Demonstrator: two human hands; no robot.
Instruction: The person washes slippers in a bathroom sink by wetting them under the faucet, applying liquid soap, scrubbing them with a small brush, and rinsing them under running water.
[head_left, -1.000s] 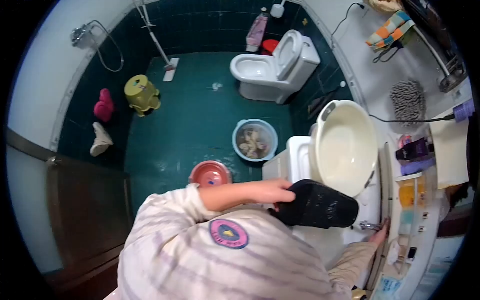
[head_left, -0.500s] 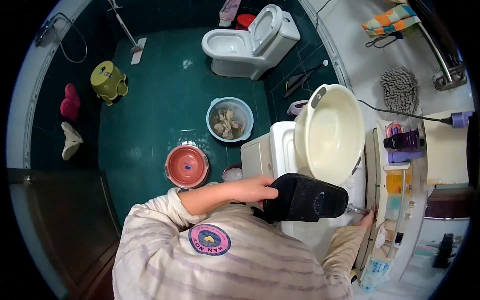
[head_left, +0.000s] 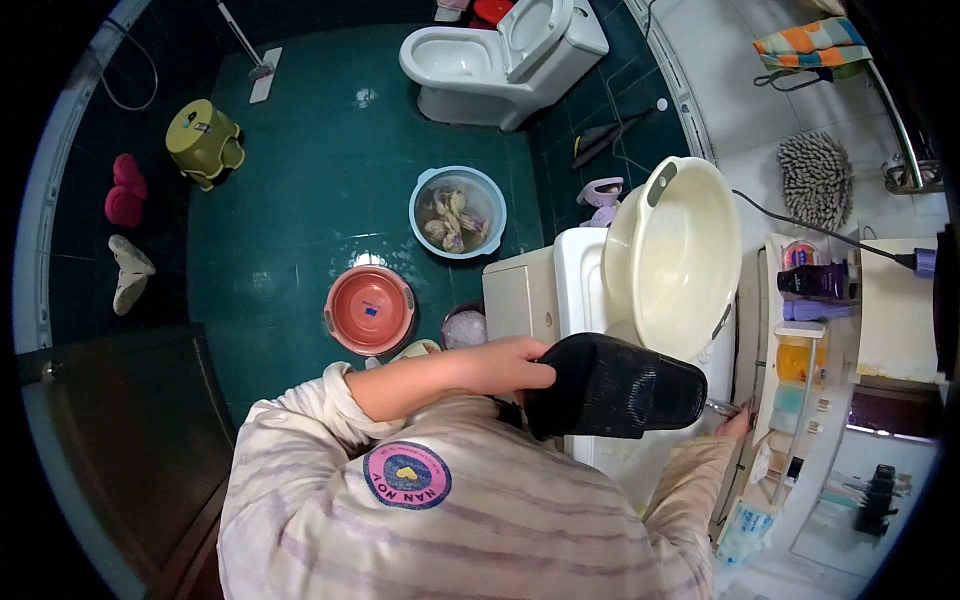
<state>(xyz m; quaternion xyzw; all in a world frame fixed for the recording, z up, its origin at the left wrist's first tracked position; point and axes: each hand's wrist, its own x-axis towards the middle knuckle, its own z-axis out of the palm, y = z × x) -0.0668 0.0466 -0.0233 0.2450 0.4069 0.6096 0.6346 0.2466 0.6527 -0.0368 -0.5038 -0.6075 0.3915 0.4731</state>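
My left hand (head_left: 512, 366) is closed on the heel end of a black slide slipper (head_left: 625, 388), held level over the front of the white washbasin (head_left: 625, 470). The slipper's wide strap faces up and its toe points right. Against the wall on the right, my right hand (head_left: 736, 424) has its fingers at the metal tap (head_left: 720, 407), partly hidden behind the slipper's toe. Just beyond the slipper, a large cream basin (head_left: 690, 265) rests tilted on the washbasin.
On the green floor stand a blue basin (head_left: 415, 215) with soaking items, a red basin (head_left: 370, 310), a yellow stool (head_left: 195, 135) and a white toilet (head_left: 460, 60). A shelf (head_left: 800, 330) with bottles lines the right wall. A brown door (head_left: 120, 440) is at left.
The view has shifted slightly, moving the floor items upward in the picture. My left hand still grips the slipper, which has turned a little, and my right hand remains at the tap.
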